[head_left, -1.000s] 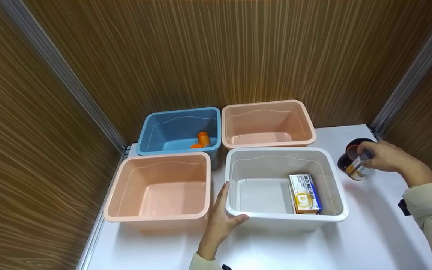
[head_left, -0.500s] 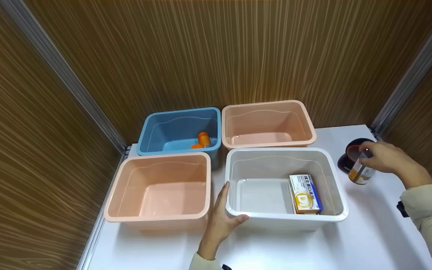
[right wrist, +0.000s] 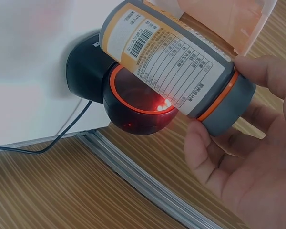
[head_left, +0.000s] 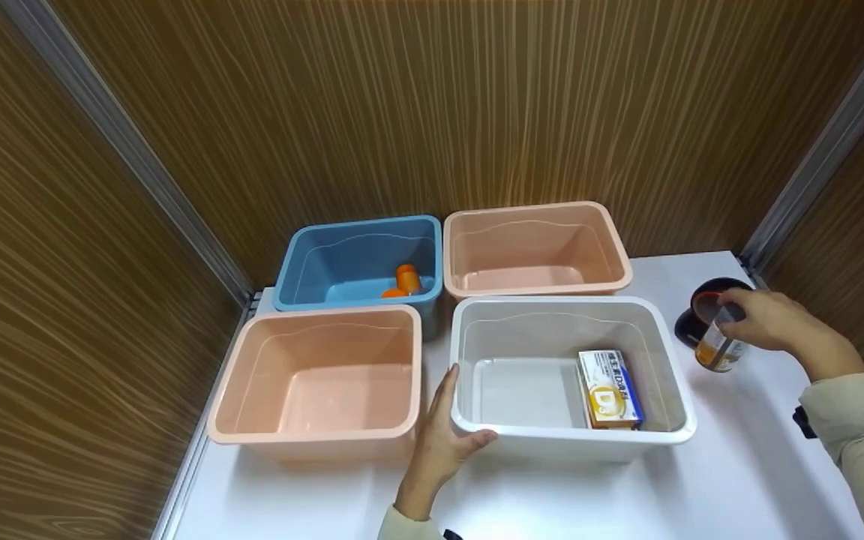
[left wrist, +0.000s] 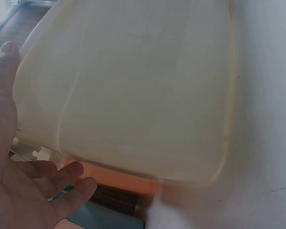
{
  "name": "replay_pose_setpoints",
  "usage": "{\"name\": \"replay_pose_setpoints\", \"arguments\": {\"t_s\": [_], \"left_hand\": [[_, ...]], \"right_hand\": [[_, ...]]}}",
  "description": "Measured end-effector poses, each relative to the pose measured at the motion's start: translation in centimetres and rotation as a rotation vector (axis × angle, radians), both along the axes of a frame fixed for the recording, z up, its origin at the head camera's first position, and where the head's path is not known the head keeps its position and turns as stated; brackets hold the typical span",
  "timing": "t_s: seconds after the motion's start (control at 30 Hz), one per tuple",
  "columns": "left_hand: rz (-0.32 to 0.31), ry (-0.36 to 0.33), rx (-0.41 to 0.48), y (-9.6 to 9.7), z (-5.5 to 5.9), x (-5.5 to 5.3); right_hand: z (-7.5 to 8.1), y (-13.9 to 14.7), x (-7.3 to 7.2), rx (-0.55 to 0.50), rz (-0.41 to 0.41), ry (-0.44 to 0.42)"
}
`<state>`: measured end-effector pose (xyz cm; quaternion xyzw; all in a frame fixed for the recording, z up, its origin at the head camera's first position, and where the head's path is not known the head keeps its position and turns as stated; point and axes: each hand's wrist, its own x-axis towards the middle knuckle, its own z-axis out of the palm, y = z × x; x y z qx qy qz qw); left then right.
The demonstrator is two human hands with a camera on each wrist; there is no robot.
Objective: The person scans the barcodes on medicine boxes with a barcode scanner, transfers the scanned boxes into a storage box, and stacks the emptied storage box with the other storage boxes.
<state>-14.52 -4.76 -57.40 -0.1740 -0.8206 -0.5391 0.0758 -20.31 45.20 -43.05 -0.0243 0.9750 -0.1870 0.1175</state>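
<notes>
There are four tubs [head_left: 529,390] [head_left: 327,397] [head_left: 514,247] [head_left: 334,259], two orange items [head_left: 407,277] [head_left: 393,293], one bottle [right wrist: 162,57], one scanner [right wrist: 128,95], one box [head_left: 610,386].

Head view overlooks the white bin [head_left: 526,394], left-wrist shares it close-up, right-wrist closely faces the scanner [right wrist: 126,98] beside it.

Left grip [head_left: 441,441]: spread at the near left corner of the white bin [head_left: 552,448] (thumb apart from the fingers)
Right grip [head_left: 771,321]: right of the white bin, thumb and fingers pinching

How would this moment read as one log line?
right hand: holds bottle by cap at red-lit scanner | left hand: at near-left corner of white bin | white bin: one box inside
</notes>
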Motion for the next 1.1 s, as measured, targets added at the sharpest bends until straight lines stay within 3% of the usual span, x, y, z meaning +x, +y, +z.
{"name": "replay_pose_setpoints", "arguments": {"t_s": [0.3, 0.63, 0.8, 1.1], "left_hand": [[-0.007, -0.023, 0.012, -0.07, -0.07, -0.06], [-0.017, -0.053, 0.021, -0.06, -0.2, 0.0], [-0.011, -0.042, 0.016, -0.04, -0.2, 0.04], [-0.001, -0.045, 0.01, -0.04, -0.02, 0.1]], "right_hand": [[-0.35, -0.16, 0.18, -0.032, 0.019, -0.006], [-0.01, -0.12, 0.08, 0.104, 0.083, 0.076], [0.14, -0.03, 0.08, 0.151, 0.055, 0.063], [-0.1, -0.01, 0.13, 0.054, -0.023, 0.006]]}}
